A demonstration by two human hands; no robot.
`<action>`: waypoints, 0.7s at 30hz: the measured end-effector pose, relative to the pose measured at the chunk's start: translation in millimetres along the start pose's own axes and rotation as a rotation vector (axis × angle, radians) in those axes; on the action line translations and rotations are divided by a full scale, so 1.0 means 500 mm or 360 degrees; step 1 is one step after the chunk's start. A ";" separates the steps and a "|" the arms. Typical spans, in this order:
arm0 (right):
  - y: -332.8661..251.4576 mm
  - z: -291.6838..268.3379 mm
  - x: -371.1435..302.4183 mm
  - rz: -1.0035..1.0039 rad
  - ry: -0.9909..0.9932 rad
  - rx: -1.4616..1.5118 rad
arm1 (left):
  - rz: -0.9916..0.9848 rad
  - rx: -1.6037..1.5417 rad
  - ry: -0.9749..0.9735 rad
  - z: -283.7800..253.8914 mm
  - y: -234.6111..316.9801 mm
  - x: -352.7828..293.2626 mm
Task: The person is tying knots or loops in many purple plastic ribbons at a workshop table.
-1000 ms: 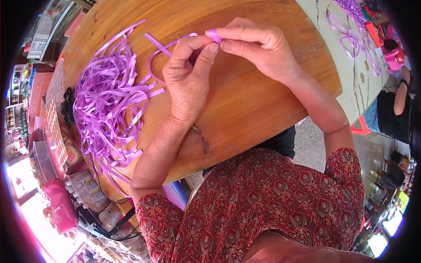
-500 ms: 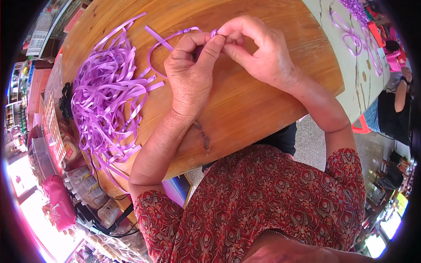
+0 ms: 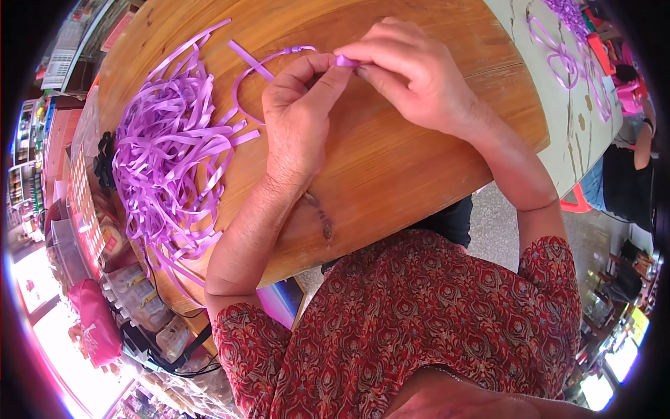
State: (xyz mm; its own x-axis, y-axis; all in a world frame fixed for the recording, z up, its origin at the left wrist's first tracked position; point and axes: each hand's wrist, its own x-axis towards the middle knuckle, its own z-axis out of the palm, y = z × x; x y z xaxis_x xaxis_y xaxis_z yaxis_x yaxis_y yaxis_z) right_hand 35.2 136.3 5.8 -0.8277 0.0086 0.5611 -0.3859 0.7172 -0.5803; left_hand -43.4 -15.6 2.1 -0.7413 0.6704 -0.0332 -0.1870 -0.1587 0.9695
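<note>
Between my hands, above the far part of the wooden table (image 3: pixel 419 174), a short bit of purple ribbon (image 3: pixel 346 61) shows at the fingertips. My left hand (image 3: pixel 299 115) pinches it between thumb and fingers. From the other side my right hand (image 3: pixel 419 77) grips the same ribbon, thumb and index finger pressed together. A thin purple loop with small knots (image 3: pixel 241 84) curves out on the table past my left hand. Left of my forearm lies a large tangled heap of purple ribbons (image 3: pixel 171 153). My palms hide part of the held ribbon.
At right a white marbled table (image 3: pixel 558 119) adjoins the wooden one, with more purple ribbon (image 3: pixel 562 63) on it. A person in black (image 3: pixel 624 185) sits beyond. To the left are a pink pouch (image 3: pixel 94 325), plastic containers (image 3: pixel 136 297) and a dark cable.
My right fingers have closed in over the ribbon and turned, with the hand slightly lower. A wider fold of ribbon now shows between the fingertips. The heap has not moved.
</note>
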 end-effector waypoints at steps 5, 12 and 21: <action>0.001 -0.002 -0.002 -0.0441 0.0075 -0.0624 | -0.0071 -0.0100 -0.0017 -0.006 -0.019 0.002; 0.014 -0.016 0.002 -0.0627 0.0038 -0.0600 | -0.0193 -0.0027 -0.0159 -0.020 -0.011 0.013; -0.028 -0.063 0.021 -0.0414 0.0005 -0.0203 | -0.0400 -0.0265 -0.0394 -0.027 -0.002 0.022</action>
State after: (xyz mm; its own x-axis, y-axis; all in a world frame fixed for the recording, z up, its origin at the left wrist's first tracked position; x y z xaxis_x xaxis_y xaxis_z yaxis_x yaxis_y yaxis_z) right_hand 44.8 148.4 38.4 -0.7065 -0.1849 0.6832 -0.5302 0.7776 -0.3379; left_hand -60.2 -17.9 -2.3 -0.4850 0.8546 -0.1854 -0.4601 -0.0691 0.8852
